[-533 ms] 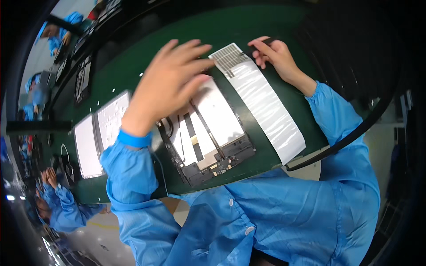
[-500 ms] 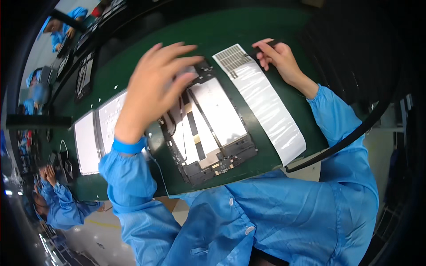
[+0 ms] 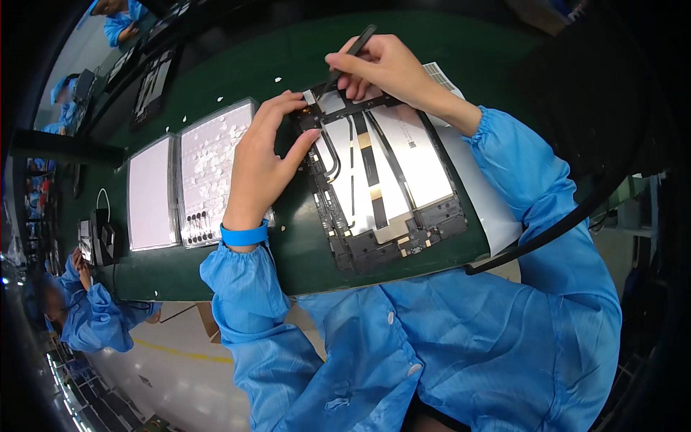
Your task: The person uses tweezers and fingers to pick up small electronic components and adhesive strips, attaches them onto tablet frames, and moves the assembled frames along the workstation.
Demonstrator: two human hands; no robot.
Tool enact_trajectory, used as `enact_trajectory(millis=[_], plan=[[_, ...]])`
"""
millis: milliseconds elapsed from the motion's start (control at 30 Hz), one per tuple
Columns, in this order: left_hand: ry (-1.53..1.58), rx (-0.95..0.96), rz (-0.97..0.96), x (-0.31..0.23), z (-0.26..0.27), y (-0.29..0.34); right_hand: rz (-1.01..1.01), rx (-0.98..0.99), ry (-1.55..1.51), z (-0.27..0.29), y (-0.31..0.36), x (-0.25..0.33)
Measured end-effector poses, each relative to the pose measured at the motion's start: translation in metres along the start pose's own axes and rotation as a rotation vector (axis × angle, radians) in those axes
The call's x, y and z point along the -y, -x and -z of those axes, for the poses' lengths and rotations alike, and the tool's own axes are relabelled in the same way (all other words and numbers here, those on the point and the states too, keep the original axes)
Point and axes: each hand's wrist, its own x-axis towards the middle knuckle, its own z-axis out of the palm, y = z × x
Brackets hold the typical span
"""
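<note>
A tablet's opened inside (image 3: 416,155), with a black frame, silver plate, ribbon cables and small boards, lies on the green table in front of me. In my right hand (image 3: 385,68) are black tweezers (image 3: 360,45), slanting down with the tips at the tablet's far left corner. My left hand (image 3: 263,155), wearing a blue wristband, rests at the tablet's left edge. Its fingers are stretched toward that same corner, beside a small pale piece, and its thumb stands apart on the edge. Partly under my right forearm is a white label sheet (image 3: 497,219).
To the left lie two clear-edged white sheets; the nearer-to-me one (image 3: 209,155) carries many pale scraps and several black pieces. Another device (image 3: 153,86) lies farther off. A black cable (image 3: 554,234) arcs at the right. Co-workers in blue (image 3: 101,317) sit along the left.
My right hand has moved left with the tweezers, from the label sheet to the tablet's far corner. My left hand has come down onto the tablet's left edge.
</note>
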Motion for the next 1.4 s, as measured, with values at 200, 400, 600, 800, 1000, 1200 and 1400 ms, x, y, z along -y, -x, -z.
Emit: enact_trajectory(millis=[200,400,600,800,1000,1200,1400], plan=[[-0.028,-0.004,0.008,-0.007,0.003,-0.003,-0.060,-0.031,0.024,0.002,-0.001,-0.007],[-0.087,0.084,-0.045,-0.013,0.005,-0.004,-0.022,-0.039,0.093,-0.003,0.000,0.001],[-0.248,0.118,-0.182,-0.016,0.001,-0.012,0.147,-0.155,-0.035,0.016,0.002,0.005],[-0.348,0.186,-0.271,-0.032,0.009,-0.028,0.199,-0.238,0.121,0.098,0.049,-0.018],[-0.257,0.374,-0.471,-0.078,-0.055,-0.087,0.028,-0.259,0.024,0.123,0.099,-0.051],[-0.323,0.632,-0.437,-0.070,-0.094,-0.101,-0.044,-0.222,-0.066,0.109,0.101,-0.058],[-0.223,0.567,-0.419,-0.072,-0.097,-0.099,-0.072,-0.226,-0.046,0.111,0.104,-0.060]])
